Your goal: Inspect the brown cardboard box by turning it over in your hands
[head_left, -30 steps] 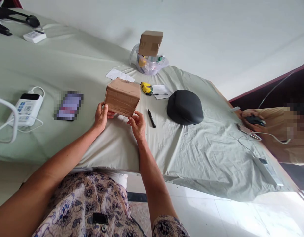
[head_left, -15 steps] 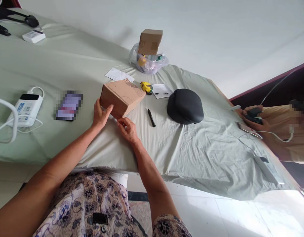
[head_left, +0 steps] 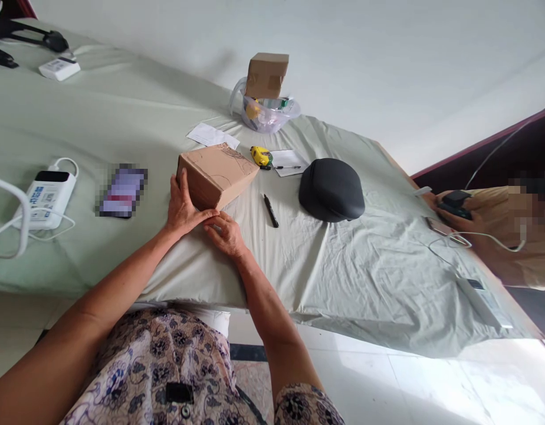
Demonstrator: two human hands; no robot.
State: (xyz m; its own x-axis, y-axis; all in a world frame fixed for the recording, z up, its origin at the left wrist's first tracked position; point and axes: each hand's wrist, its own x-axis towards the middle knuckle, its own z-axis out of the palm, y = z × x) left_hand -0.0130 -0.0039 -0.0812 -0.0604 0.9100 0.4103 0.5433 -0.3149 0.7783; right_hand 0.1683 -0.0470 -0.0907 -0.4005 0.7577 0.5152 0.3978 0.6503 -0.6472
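A brown cardboard box (head_left: 219, 172) lies on the pale green sheet (head_left: 343, 265) in front of me. My left hand (head_left: 181, 206) rests flat against the box's near left side, fingers stretched along it. My right hand (head_left: 226, 233) lies on the sheet at the box's near bottom corner, fingers bent and touching the box's lower edge. A black pen (head_left: 271, 211) lies just right of the box.
A yellow tape measure (head_left: 260, 156), papers (head_left: 212, 136), a black dome-shaped case (head_left: 331, 190), a phone (head_left: 122, 191) and a white power bank (head_left: 48, 191) lie around. A second box (head_left: 266, 75) sits on a clear bowl (head_left: 269, 116). Another person sits at the right edge.
The box was held up on edge between both hands; it has been tipped and laid down on the sheet. My hands have dropped to its near side.
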